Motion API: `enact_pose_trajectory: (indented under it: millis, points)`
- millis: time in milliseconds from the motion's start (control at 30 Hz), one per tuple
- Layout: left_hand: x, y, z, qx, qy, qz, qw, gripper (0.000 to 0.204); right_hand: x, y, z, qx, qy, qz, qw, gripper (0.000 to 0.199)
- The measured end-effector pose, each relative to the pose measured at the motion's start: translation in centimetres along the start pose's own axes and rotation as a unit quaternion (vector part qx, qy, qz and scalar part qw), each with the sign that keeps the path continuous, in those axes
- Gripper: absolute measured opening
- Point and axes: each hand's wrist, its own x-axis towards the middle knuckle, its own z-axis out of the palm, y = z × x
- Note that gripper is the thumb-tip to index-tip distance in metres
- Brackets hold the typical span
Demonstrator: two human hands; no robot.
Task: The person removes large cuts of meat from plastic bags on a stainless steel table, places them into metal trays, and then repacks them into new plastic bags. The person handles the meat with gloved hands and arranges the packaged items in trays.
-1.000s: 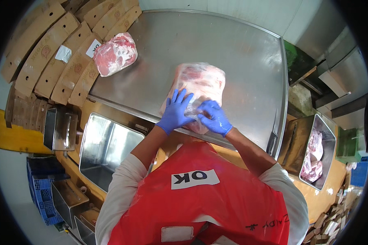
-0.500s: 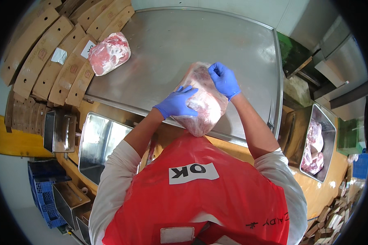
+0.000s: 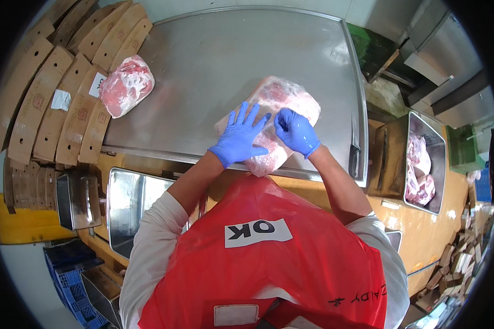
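A large cut of raw meat (image 3: 285, 96), pink with white fat and loosely covered by clear plastic film, lies near the table's front edge. My left hand (image 3: 239, 137), in a blue glove, rests on its left side with fingers spread. My right hand (image 3: 296, 131), gloved the same, is closed in a pinch over the middle of the cut. It seems to grip the plastic film (image 3: 269, 123), though the fingertips are partly hidden.
The cut lies on a steel table (image 3: 203, 66). Another piece of meat (image 3: 127, 86) sits at the left beside stacked cardboard cartons (image 3: 71, 109). Below right, a steel tub (image 3: 442, 164) holds more meat. An open steel tub (image 3: 132, 197) stands below left, near blue plastic crates (image 3: 77, 285).
My right hand has moved down and left, from the cut's upper right edge to its middle. The cut now lies turned, its far end towards the right. The view has shifted slightly.
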Motion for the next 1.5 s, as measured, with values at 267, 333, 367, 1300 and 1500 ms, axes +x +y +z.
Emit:
enact_pose_trajectory:
  millis: [267, 333, 367, 1300, 1500]
  points:
    - [3.5, -10.2, 3.5, -0.208, 0.162, -0.189, 0.946, 0.022, 0.0, -2.0, 2.3, 0.029, 0.095, -0.05, 0.994, 0.039]
    - [0.7, -15.8, 3.4, -0.368, 0.23, -0.267, 0.86, 0.025, -1.6, -1.7, 3.3, -0.082, 0.093, -0.043, 0.991, 0.058]
    - [-0.7, -17.2, 2.9, -0.495, 0.261, -0.326, 0.762, 0.028, -2.4, -1.1, 3.8, -0.138, 0.095, -0.036, 0.985, 0.068]
    - [-6.4, -16.7, 1.2, -0.83, 0.228, -0.186, 0.474, 0.058, 6.6, 1.5, 5.9, -0.103, -0.041, 0.11, 0.988, 0.026]
    - [-3.4, -11.7, 5.3, -0.45, 0.267, -0.178, 0.833, 0.081, 6.4, 3.2, 5.5, 0.093, 0.003, 0.203, 0.975, 0.021]
